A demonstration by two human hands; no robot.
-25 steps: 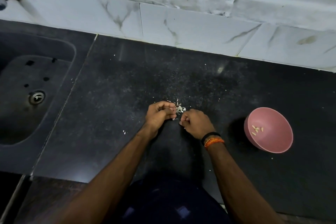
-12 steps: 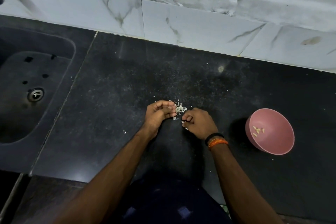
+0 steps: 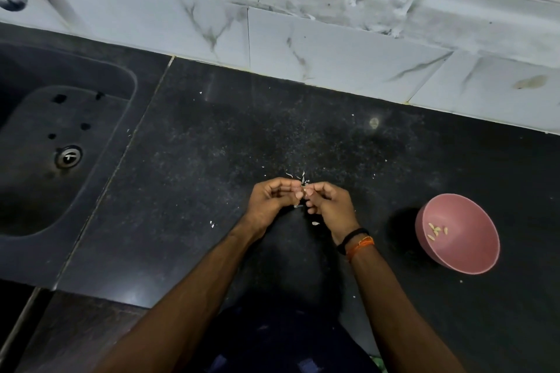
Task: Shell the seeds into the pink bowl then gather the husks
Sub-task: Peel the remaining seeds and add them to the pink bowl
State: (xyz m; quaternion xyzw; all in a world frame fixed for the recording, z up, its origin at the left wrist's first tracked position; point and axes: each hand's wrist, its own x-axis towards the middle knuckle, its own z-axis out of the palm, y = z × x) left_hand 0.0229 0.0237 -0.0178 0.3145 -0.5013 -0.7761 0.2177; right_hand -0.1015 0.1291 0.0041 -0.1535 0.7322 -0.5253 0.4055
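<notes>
Both grips meet fingertip to fingertip over the dark desk [image 3: 303, 130]: left hand [image 3: 272, 200] and right hand [image 3: 328, 206] w/ fingers curled, pinching smth tiny between them, prob a seed but too small to tell. Husks [image 3: 298, 177] lie just behind, partly hidden. Pink bowl [image 3: 472, 260] sits well apart on the right, a few kernels [image 3: 436, 231] inside.

Pink bowl [image 3: 472, 254] — speckled black counter [image 3: 212, 160]
</notes>
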